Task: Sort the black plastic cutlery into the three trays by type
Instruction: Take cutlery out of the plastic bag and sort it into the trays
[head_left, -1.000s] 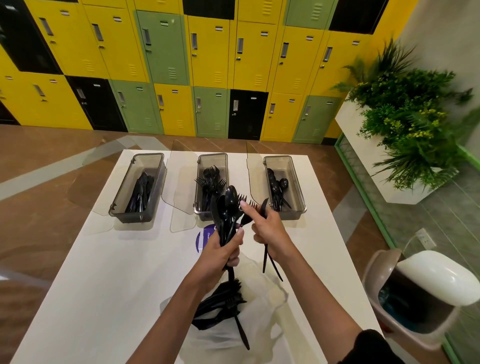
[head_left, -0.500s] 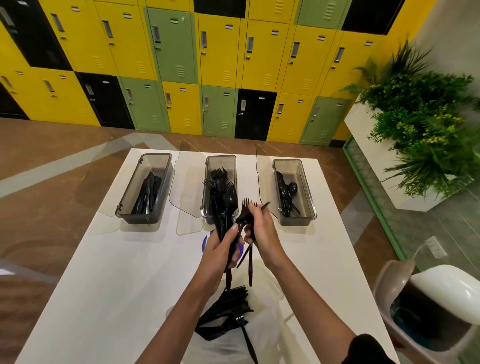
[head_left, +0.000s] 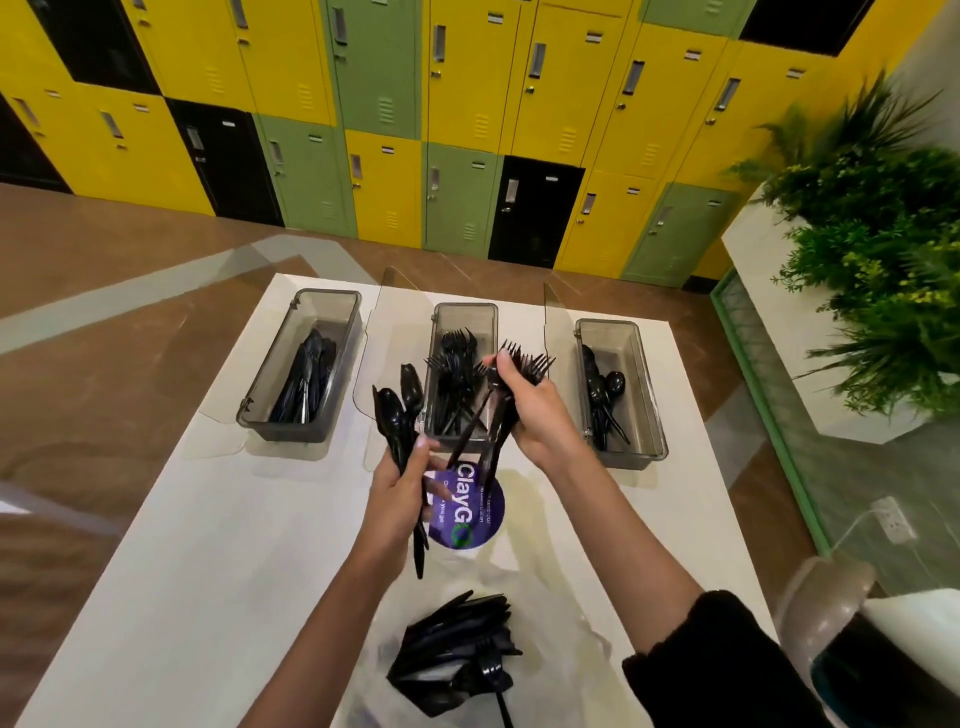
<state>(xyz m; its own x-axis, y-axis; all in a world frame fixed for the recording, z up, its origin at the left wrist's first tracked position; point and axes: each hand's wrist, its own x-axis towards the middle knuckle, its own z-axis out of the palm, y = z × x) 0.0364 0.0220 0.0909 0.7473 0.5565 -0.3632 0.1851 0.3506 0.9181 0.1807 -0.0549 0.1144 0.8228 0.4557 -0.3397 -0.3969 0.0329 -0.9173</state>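
While both hands are loaded, here's what I see. The left tray (head_left: 270, 371) on the bench (head_left: 208, 545) holds knives (head_left: 306, 379). The left hand (head_left: 400, 488) is clenched round a spoon bundle (head_left: 396, 415), bowls up, just left of the middle tray (head_left: 466, 307), which holds sorted forks (head_left: 453, 374). The right hand (head_left: 530, 410) grips a fork bunch (head_left: 525, 361), tines up, handles hanging over that tray's near right corner. The right tray (head_left: 648, 395) holds sorted spoons (head_left: 602, 400). An unsorted pile (head_left: 457, 649) sits in a clear bag (head_left: 540, 592) at the bench's near edge.
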